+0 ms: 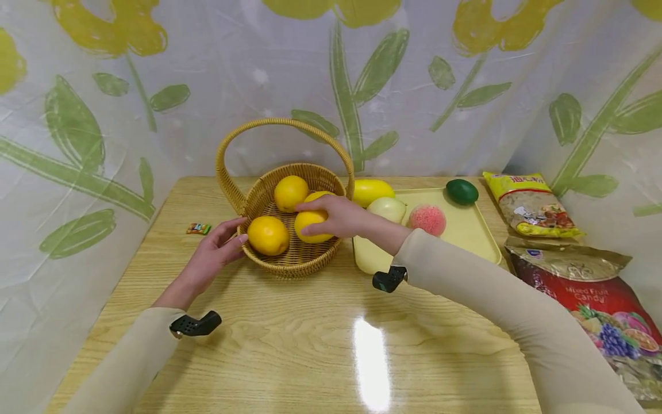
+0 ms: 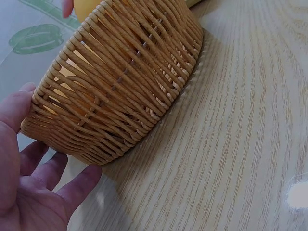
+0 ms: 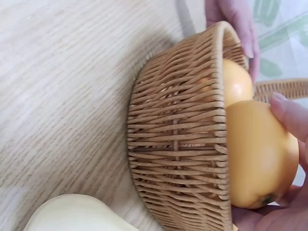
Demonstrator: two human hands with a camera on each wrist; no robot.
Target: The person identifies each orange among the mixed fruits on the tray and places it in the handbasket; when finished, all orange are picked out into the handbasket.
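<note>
A wicker basket (image 1: 289, 270) with a tall arched handle stands on the wooden table. My left hand (image 1: 214, 253) holds its left rim, thumb on top and fingers against the woven outside, as the left wrist view shows. Inside the basket, my right hand (image 1: 343, 217) grips an orange (image 3: 262, 149) at the right side, thumb on one face and fingers around the other. Other oranges lie in the basket, one at the back (image 1: 291, 194) and one at the front left (image 1: 268, 236). The fingers partly cover the gripped orange in the head view.
Right of the basket is a pale yellow tray (image 1: 460, 247) with a pear (image 1: 387, 209), a peach (image 1: 427, 219), a dark green fruit (image 1: 462, 192) and a long yellow fruit (image 1: 373, 191). Farther right lie a yellow packet (image 1: 535, 204) and a candy bag (image 1: 589, 299). A small wrapped candy (image 1: 199, 228) lies left.
</note>
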